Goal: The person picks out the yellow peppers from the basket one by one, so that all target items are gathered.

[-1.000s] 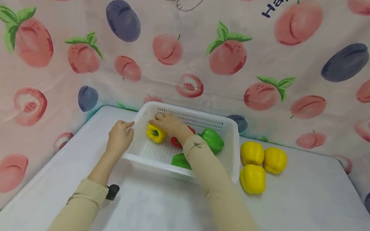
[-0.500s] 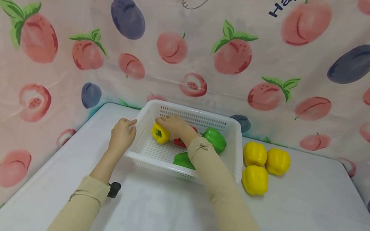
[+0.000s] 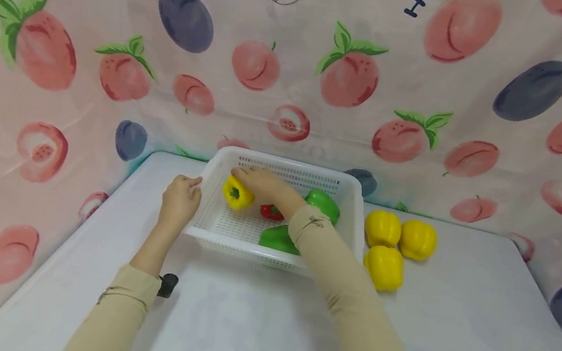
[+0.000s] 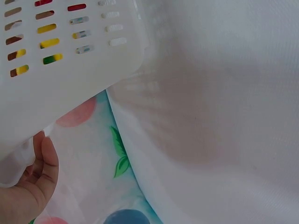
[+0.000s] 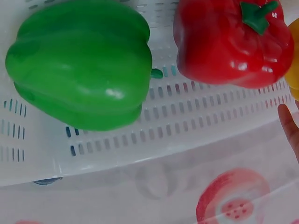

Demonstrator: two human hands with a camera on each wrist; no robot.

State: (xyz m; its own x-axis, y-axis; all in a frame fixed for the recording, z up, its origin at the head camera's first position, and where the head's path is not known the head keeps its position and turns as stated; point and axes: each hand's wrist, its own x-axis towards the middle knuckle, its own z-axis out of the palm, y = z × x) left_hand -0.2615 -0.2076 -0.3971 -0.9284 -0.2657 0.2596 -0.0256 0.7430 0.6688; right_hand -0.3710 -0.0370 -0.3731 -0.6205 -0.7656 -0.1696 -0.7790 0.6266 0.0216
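Observation:
My right hand (image 3: 262, 185) reaches into the white plastic basket (image 3: 246, 246) and grips a yellow bell pepper (image 3: 237, 194) near its left end. The pepper's stem side faces me, and the fingers are partly hidden behind it. At the basket's left rim, my left hand (image 3: 180, 202) holds the edge; its fingers (image 4: 49, 156) curl at the rim in the left wrist view. Beside the gripped pepper lies a red bell pepper (image 5: 229, 44), partly covered by the right hand in the head view. One green bell pepper (image 5: 84, 65) lies at the back right, another green pepper (image 3: 278, 238) at the front.
Three yellow bell peppers (image 3: 384, 268) sit close together on the white-covered table (image 3: 456, 332), just right of the basket. A fruit-printed cloth (image 3: 298, 78) hangs right behind the basket. A small black device (image 3: 168, 285) is at the left wrist.
My right hand's fingers have gone from spread over the yellow pepper to wrapped around it, tilting it slightly. More of the red pepper shows. The left hand stays at the rim.

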